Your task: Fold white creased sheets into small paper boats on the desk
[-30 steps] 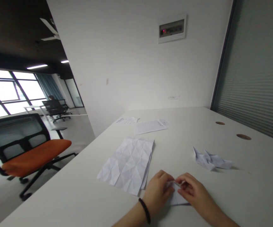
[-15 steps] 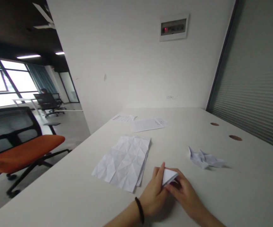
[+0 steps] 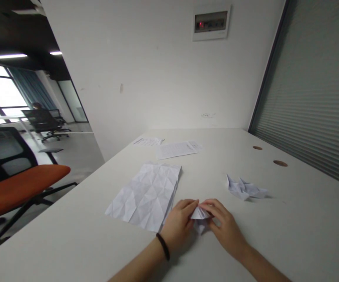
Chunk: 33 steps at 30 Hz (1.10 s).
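Observation:
Between my two hands is a small piece of folded white paper (image 3: 200, 214), with pleats fanning at its top and a pointed flap hanging below. My left hand (image 3: 181, 221), with a black band at the wrist, closes on its left side. On its right side, the fingers of my right hand (image 3: 223, 223) pinch the paper near the top edge. Fingers cover parts of the folds. Left of my hands lie creased white sheets (image 3: 147, 196), stacked and marked with a triangular fold pattern. To the right rests a folded paper figure (image 3: 245, 188).
Printed sheets (image 3: 178, 149) lie farther back on the white table (image 3: 275, 243). Two cable holes (image 3: 280, 163) are near the right edge, beside a blind-covered partition (image 3: 310, 102). An orange-seated chair (image 3: 25, 182) stands left of the table; a person sits in the background.
The compact folded triangle has been opened into a fanned shape with a flap below. My right hand has moved up to its top edge. The whole view has shifted slightly.

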### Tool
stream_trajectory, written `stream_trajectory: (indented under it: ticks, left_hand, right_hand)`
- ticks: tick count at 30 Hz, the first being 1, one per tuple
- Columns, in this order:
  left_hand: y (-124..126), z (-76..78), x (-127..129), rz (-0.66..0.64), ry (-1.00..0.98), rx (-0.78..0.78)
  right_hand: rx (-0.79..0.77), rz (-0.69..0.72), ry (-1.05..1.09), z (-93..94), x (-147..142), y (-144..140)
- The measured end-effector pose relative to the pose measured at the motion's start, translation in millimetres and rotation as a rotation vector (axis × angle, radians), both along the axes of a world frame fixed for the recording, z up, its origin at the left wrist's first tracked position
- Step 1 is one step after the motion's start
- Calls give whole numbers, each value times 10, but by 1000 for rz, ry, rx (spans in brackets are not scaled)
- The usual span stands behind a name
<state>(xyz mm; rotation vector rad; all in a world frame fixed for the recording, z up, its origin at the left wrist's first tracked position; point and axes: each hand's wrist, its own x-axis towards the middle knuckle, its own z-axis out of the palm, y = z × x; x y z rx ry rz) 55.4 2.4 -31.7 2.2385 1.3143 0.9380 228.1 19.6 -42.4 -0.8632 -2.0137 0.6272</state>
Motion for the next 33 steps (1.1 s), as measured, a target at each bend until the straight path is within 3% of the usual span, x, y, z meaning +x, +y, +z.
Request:
stream_trajectory:
  ticks: [4, 10, 14, 24, 29, 33]
  left_hand:
    - [50, -24, -47, 45, 54, 67]
    - [30, 32, -54, -89, 172, -23]
    - [11, 43, -64, -83, 186, -56]
    - [50, 0, -15, 80, 38, -145]
    - [111, -115, 9, 209, -246, -239]
    - [133, -129, 43, 173, -365, -375]
  right_hand:
    - [16, -22, -43, -6, 87, 98]
    - [-58, 32, -174, 42, 164, 97]
    - [-149, 115, -180, 80, 176, 67]
    - [-191, -28, -177, 55, 59, 129]
    - [-207, -122, -192, 6, -1, 161]
    - [-251, -130, -213, -14, -12, 148]
